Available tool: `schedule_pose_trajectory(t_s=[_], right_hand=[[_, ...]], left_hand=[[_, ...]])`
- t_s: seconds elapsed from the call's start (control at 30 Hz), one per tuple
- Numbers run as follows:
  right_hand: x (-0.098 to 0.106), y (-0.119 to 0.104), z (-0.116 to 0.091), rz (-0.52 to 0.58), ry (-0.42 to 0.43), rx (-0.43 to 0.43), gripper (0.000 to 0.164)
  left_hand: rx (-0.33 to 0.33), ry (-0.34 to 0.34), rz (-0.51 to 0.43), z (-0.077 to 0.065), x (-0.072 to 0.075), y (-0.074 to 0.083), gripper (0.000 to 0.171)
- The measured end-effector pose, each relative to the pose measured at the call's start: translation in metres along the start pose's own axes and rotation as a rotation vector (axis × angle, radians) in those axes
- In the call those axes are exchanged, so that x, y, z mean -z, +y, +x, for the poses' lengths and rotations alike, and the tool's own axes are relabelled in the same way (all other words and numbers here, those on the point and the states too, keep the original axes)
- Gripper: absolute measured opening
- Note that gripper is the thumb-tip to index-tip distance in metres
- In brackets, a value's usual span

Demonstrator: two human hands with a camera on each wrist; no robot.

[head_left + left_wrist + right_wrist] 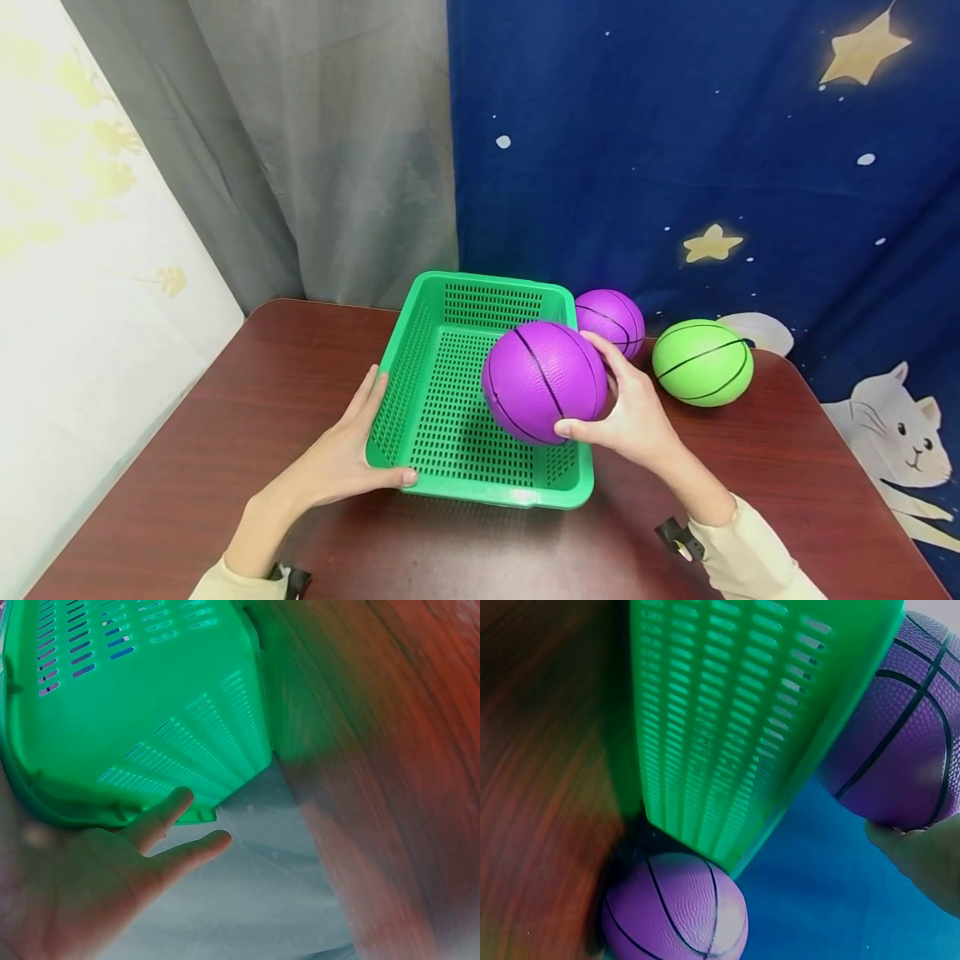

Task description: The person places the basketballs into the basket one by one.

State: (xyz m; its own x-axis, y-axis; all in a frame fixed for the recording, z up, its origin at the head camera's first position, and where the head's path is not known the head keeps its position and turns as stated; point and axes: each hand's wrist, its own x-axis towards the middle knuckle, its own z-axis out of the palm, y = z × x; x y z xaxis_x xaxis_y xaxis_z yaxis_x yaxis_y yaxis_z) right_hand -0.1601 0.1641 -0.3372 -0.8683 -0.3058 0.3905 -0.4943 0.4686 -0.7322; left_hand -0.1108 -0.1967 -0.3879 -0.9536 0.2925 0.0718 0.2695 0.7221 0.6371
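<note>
A dark blue cloth curtain printed with yellow stars and white dots (600,167) hangs at the back, with a plain grey cloth curtain (360,150) to its left. In front stands a reddish-brown, wood-grained bench (300,375) with rounded far corners.

On the bench sits a green rectangular plastic basket (442,408) with slotted walls and floor. Its bare floor shows at the left and middle; above its right part a large purple ball with black basketball lines (543,383) is held up. In the right wrist view this ball overlaps the basket's rim, though from these angles it is hard to say whether the two touch.

A lime-green ball with black lines (702,364) rests toward the bench's far right, apart from the basket. A second purple ball with black lines (610,321) lies just beside the basket's far right corner.

The right hand (636,412) comes in from the right and grips the held ball by its right side, thumb on the near face, fingers round the far one. The left hand (345,454) rests at the basket's near left corner, thumb on the near rim, fingers straight and spread against the left side. Cream sleeves (750,554) cover both forearms, and a black strap (678,537) sits at each wrist.
</note>
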Motion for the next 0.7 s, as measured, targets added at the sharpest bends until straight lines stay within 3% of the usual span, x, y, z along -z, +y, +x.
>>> schedule_pose_trajectory(t_s=[0.3, 0.7], right_hand=[[-0.021, 0.004, 0.001, -0.116, -0.056, 0.085, 0.100], [-0.043, 0.003, 0.000, -0.159, -0.158, 0.088, 0.103]], left_hand=[[-0.013, 0.011, 0.011, 0.001, 0.000, -0.002, 0.123], [-0.011, 0.008, 0.007, 0.000, 0.001, 0.000, 0.123]])
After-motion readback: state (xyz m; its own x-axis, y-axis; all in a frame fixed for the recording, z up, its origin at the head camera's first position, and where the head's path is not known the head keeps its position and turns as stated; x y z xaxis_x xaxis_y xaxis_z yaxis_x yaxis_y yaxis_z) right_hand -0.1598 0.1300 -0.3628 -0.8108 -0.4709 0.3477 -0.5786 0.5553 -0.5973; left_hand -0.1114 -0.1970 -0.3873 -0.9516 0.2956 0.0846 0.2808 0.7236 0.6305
